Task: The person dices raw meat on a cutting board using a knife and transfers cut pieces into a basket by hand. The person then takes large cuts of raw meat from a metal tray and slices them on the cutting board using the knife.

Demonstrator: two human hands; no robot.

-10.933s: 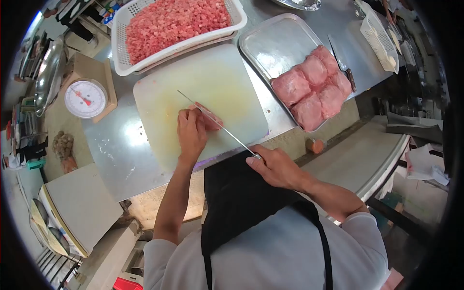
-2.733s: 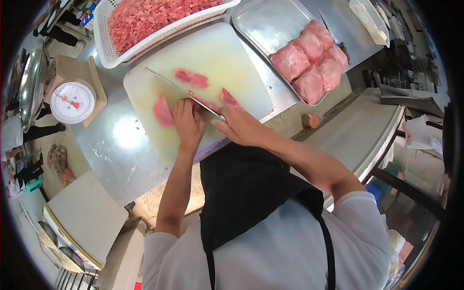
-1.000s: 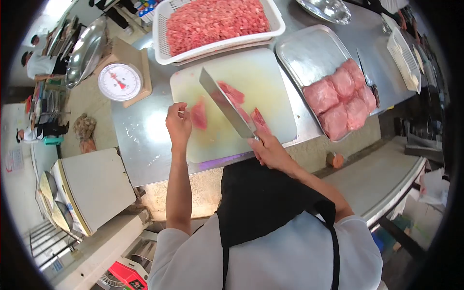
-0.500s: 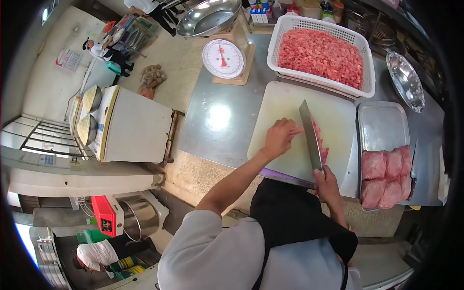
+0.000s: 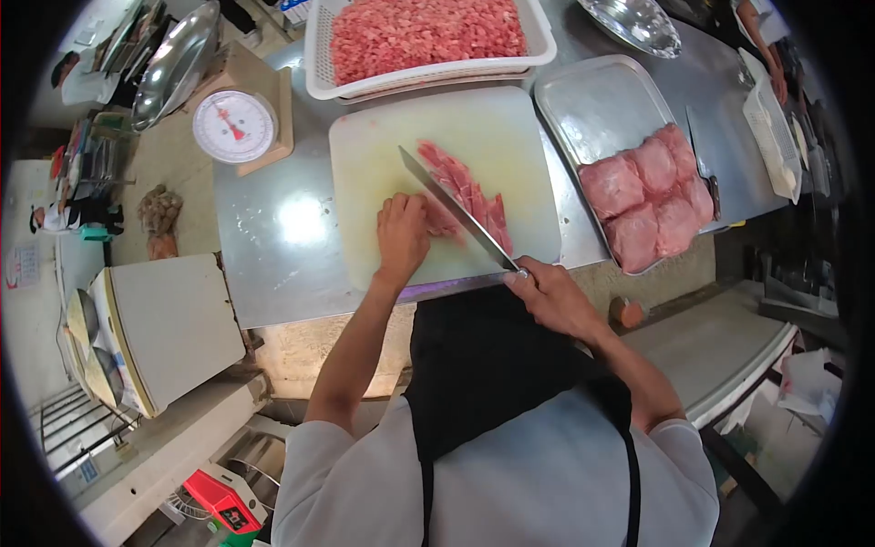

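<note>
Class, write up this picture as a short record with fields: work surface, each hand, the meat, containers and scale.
Work surface: white cutting board on a metal table
Left hand: fingers bent at a meat piece beside the blade
Right hand: grip around the handle of a long knife
Meat strips: on the board, right of the blade
White basket: diced meat
Metal tray: larger meat pieces
Scale: left of the board; reading too small to tell

metal table (image 5: 260, 278), cutting board (image 5: 374, 137), tray (image 5: 592, 100), scale (image 5: 235, 126)
</note>
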